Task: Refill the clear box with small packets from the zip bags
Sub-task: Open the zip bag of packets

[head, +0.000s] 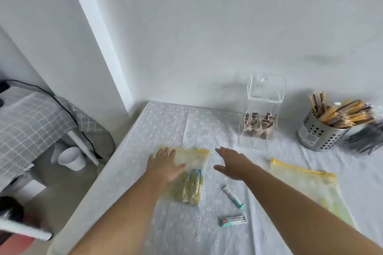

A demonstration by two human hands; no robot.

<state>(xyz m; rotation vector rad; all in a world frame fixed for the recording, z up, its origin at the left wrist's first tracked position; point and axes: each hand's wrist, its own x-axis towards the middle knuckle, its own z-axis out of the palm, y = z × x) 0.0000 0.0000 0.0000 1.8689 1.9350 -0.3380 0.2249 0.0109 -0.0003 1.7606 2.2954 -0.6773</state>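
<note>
A yellow-edged zip bag (195,160) with several small packets inside lies on the table in front of me. My left hand (165,164) rests flat on its left part, fingers spread. Just right of that bag, my right hand (233,163) hovers open above the cloth and holds nothing. Two loose white-and-teal packets (233,196) (233,220) lie on the cloth near my right forearm. A second, flatter zip bag (306,184) lies at the right. The clear box (263,114) stands by the wall, its lid raised, with several brown packets at its bottom.
A perforated metal cup (317,130) full of yellow and brown sticks stands at the far right, beside a dark bundle (366,138). The table's left edge (99,174) drops to the floor, where a white bin (71,158) and a checked cloth (27,122) sit.
</note>
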